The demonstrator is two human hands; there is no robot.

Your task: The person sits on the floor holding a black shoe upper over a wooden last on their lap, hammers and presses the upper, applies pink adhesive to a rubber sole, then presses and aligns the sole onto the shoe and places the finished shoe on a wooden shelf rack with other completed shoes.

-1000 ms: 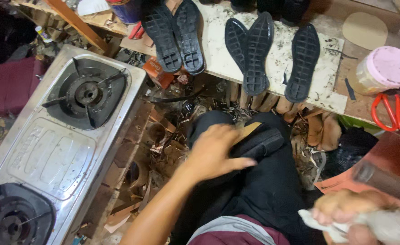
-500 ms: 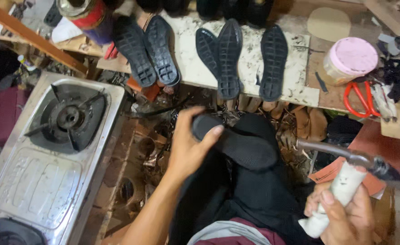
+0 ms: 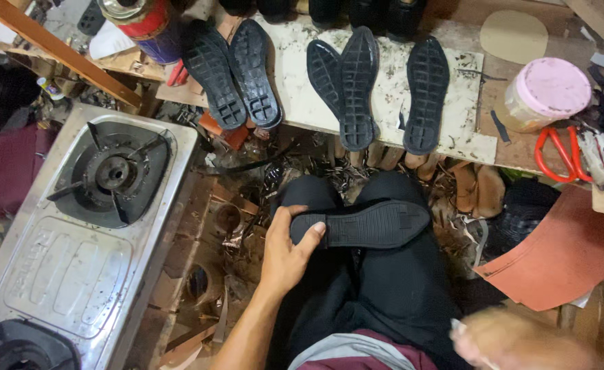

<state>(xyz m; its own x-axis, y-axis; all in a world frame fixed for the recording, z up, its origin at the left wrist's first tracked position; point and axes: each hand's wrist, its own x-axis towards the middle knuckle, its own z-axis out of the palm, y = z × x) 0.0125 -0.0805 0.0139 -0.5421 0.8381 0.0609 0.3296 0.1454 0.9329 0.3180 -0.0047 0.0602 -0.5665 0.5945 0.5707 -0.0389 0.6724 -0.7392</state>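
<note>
Here, a black shoe sole (image 3: 363, 224) is gripped at its heel end by the curled fingers (image 3: 313, 233) of the left hand (image 3: 285, 250) and is laid across the lap. The right hand (image 3: 521, 340) is blurred at the bottom right; its grip cannot be told. Further out, five black soles (image 3: 357, 85) are lined up on the pale surface (image 3: 302, 103), and a steel gas stove (image 3: 76, 240) is seen left.

Cluttered wooden workbench (image 3: 521, 147); steel gas stove (image 3: 76, 267) left; littered floor (image 3: 247, 185).
</note>
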